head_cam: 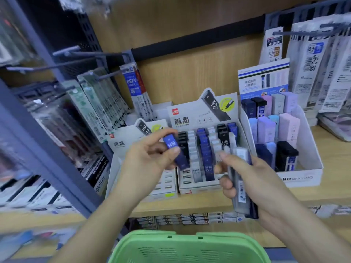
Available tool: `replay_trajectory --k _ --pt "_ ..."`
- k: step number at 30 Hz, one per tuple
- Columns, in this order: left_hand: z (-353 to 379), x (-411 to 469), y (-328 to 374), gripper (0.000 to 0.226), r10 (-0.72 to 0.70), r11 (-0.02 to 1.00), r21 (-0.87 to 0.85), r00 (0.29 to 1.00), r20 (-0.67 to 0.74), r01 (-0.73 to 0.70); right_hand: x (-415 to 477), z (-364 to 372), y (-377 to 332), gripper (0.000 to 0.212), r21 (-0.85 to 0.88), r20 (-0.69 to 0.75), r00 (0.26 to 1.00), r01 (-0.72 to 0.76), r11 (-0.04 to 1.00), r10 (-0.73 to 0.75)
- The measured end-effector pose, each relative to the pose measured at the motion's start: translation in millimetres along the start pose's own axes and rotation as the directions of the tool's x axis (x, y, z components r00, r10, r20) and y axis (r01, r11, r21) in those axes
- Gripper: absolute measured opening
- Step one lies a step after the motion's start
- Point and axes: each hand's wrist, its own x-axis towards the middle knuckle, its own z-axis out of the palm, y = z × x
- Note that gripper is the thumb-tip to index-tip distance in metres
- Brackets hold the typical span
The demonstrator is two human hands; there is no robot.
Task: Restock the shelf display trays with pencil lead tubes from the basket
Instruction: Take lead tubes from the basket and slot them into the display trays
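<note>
Left hand (150,158) pinches one blue lead tube (171,142) at frame centre, long axis tilted, upper end toward upper left. Right hand (252,183) grips a tube bundle (239,188), long axis near vertical, before the display tray (199,187), above the green basket (171,247).

Two arms in shot, both reaching in from the bottom edge. The left forearm (106,215) fills the lower left, bare from the wrist right down to the edge of the frame. The right forearm (303,221), lower right, is just the same, bare to the corner. On the left hand (152,154), just left of centre, there's a thumbnail (175,149), cut short and rounded. The right hand (252,179), right of centre, has slim fingers with creases over the knuckles, and its upper fingertips (225,156) are smeared by motion blur. Both wrists are narrow and bare.
</note>
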Motion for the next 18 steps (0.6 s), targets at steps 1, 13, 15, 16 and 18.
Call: replay_trajectory --k 1,13,15,16,18 --pt "-11 7 -6 0.027 0.000 1.000 -0.005 0.996 -0.089 -0.001 1 0 0 0.015 0.028 -0.013 1.000 -0.010 1.000 0.010" --pt "-14 53 -82 0.020 -0.015 0.934 0.354 0.995 -0.099 0.049 1 -4 -2 0.018 0.126 -0.016 0.999 -0.039 0.991 0.041" --pt "-15 53 -88 0.020 0.015 0.907 0.421 0.997 -0.077 0.019 1 -4 -2 0.017 0.133 -0.015 0.999 -0.045 0.990 0.047" --pt "-16 54 -88 0.021 0.035 0.885 0.466 0.997 -0.064 -0.001 1 -5 -2 0.017 0.139 -0.015 0.999 -0.048 0.989 0.051" --pt "-18 58 -86 0.025 0.066 0.824 0.564 0.998 -0.007 -0.050 1 -6 -3 0.016 0.151 -0.013 0.998 -0.055 0.987 0.058"
